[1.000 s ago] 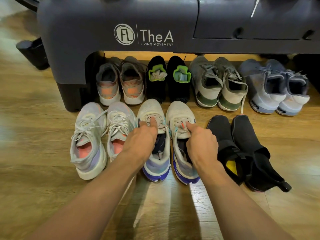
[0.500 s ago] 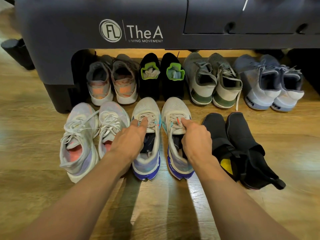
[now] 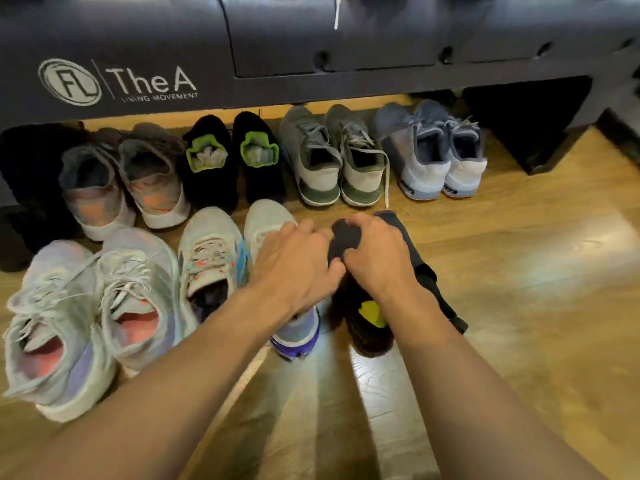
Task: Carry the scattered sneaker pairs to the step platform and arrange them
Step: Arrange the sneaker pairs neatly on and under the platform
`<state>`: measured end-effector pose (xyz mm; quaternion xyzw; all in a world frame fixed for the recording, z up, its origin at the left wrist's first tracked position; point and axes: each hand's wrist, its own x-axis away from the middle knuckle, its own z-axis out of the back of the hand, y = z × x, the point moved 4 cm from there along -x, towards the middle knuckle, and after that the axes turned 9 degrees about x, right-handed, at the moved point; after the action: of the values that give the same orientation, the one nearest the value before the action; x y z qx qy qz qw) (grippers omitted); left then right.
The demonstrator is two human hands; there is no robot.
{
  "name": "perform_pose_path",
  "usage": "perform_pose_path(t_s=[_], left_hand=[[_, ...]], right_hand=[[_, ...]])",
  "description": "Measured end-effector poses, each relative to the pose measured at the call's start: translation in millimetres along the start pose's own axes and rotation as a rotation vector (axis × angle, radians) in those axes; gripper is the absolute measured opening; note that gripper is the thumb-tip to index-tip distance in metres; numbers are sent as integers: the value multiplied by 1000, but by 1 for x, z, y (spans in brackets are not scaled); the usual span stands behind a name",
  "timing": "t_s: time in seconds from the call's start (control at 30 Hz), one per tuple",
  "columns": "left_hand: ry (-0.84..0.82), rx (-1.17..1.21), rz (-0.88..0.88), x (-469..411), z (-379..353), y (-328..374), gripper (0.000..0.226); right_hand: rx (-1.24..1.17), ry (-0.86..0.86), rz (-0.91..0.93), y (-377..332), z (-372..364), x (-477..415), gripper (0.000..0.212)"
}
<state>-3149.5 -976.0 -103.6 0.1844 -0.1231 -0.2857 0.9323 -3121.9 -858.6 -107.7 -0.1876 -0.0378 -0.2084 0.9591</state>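
On the wooden floor (image 3: 519,306) before the dark step platform (image 3: 173,46), we find the right grip (image 3: 377,261) clenched on the black knit sock-style sneaker pair (image 3: 367,337), apparently to square it with the front row, while the left grip (image 3: 298,268) curls alongside, its hold indeterminable.

The left grip (image 3: 294,261) and right grip (image 3: 377,258) clutch the black fabric sneaker pair (image 3: 367,336) just before the dark grey plastic step platform (image 3: 138,46).
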Motion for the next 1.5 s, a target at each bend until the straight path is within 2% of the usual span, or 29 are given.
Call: perform_pose_path(t_s=[0.1, 0.23, 0.33, 0.47, 0.57, 0.67, 0.87, 1.1, 1.27, 1.5], left_hand=[[-136, 70, -109, -10, -30, 33, 53], [-355, 27, -131, -16, -70, 53, 53], [-317, -55, -119, -19, -88, 54, 48], [-273, -92, -120, -27, -99, 44, 42], [-226, -98, -133, -30, -99, 41, 38], [-152, -76, -121, -32, -95, 38, 34], [-71, -5, -21, -30, -81, 27, 42], [19, -43, 36, -20, -73, 17, 35], [18, -73, 80, -30, -74, 18, 46], [-55, -96, 1, -21, -82, 24, 52]], right_hand=[[107, 30, -127, 48, 15, -1, 53], [159, -179, -307, 103, 3, 5, 66], [131, -232, -287, 120, -15, 13, 65], [100, -71, -269, 127, -21, 22, 59], [56, 3, -334, 133, -24, 22, 50], [69, 73, -384, 136, -23, 21, 52], [88, 34, -450, 145, -29, 26, 60], [33, 95, -454, 135, -34, 15, 59], [45, 118, -391, 131, -31, 5, 56], [56, 66, -461, 140, -26, -6, 52]])
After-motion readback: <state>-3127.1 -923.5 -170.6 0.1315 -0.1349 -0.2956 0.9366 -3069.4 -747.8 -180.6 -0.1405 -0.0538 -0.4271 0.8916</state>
